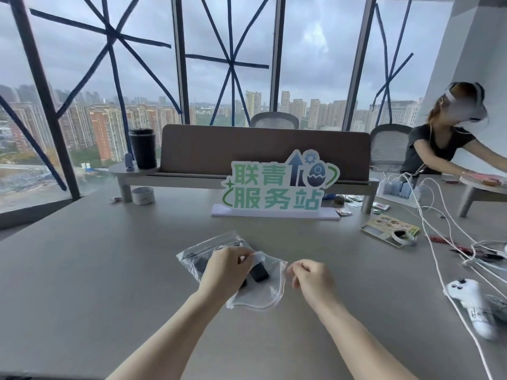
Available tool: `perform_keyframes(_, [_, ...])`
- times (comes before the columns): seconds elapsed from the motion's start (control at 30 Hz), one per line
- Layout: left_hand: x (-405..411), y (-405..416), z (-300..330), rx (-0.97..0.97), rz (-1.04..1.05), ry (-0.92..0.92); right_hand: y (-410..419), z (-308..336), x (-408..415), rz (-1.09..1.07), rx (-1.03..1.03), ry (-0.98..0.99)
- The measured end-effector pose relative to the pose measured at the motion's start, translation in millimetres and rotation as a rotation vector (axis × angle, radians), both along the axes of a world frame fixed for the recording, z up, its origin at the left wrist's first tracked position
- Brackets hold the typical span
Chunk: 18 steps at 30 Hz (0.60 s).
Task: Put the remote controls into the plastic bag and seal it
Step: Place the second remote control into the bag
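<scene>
A clear zip plastic bag [263,293] lies on the grey table [109,270] in front of me. Dark remote controls [259,272] show through the film inside it; part of them is hidden under my left hand. My left hand [229,270] rests over the bag and pinches its upper edge near the middle. My right hand [311,278] pinches the bag's right edge by the zip strip, fingers curled.
A green and white sign [277,187] stands behind the bag. White cables [439,237], a white game controller [472,303] and a card [389,226] lie at the right. Another person sits at the far right. A black tumbler [142,148] stands on a riser.
</scene>
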<state>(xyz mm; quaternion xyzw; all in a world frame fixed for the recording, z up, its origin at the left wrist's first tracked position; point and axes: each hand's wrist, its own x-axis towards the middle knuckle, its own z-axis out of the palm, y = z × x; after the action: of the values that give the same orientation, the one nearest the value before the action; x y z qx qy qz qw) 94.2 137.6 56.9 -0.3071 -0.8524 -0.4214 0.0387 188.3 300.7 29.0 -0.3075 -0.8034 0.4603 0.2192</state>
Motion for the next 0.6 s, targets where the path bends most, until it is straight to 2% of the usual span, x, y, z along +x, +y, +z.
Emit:
perform_keyframes(0.1, [0,-2,-7,-0.082,0.000,0.051,7,0,-2,0.084,0.132,-0.109])
perform_keyframes(0.2, [5,-5,-12,-0.224,-0.071,0.037,4,-9,-15,0.197,0.093,-0.180])
perform_keyframes(0.3, [3,-18,-20,-0.455,-0.126,0.034,-1,-12,-29,0.157,0.196,-0.172])
perform_keyframes(0.4, [0,-32,-25,-0.619,-0.030,0.067,0,-7,-33,0.065,0.202,-0.107])
perform_keyframes(0.5, [-9,-45,-12,-0.544,0.182,0.103,-3,10,-30,0.093,0.026,-0.042])
perform_keyframes(0.6, [-32,-57,27,-0.242,0.257,-0.036,-10,50,-22,0.213,-0.240,0.100])
